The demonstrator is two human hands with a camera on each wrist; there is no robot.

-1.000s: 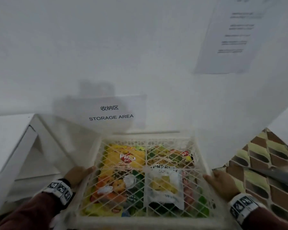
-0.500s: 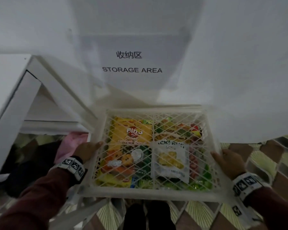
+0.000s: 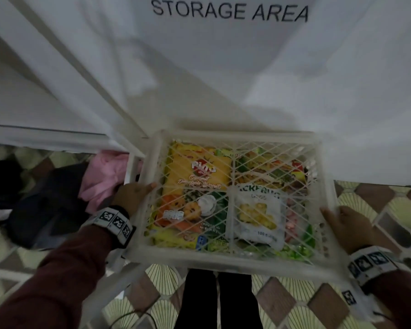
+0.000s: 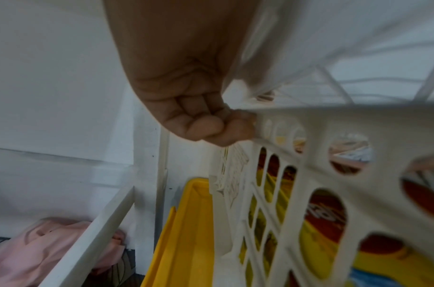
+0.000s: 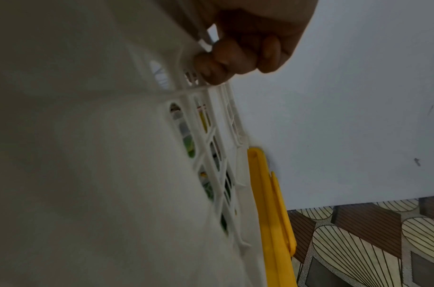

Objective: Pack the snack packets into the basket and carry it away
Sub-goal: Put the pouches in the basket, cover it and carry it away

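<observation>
A makeshift storage corner, apparently in a lived-in room rather than a shop: a white paper sign printed "STORAGE AREA" (image 3: 230, 12) is fixed to a plain white wall (image 3: 342, 91), beside a white-painted shelving frame (image 3: 57, 136). Crumpled pink cloth (image 3: 105, 176) and dark clothing (image 3: 40, 205) lie heaped beneath the frame. The floor is patterned vinyl in brown diamonds and cream fan shapes (image 3: 377, 198), and a yellow plastic bin (image 4: 186, 233) stands against the wall.
</observation>
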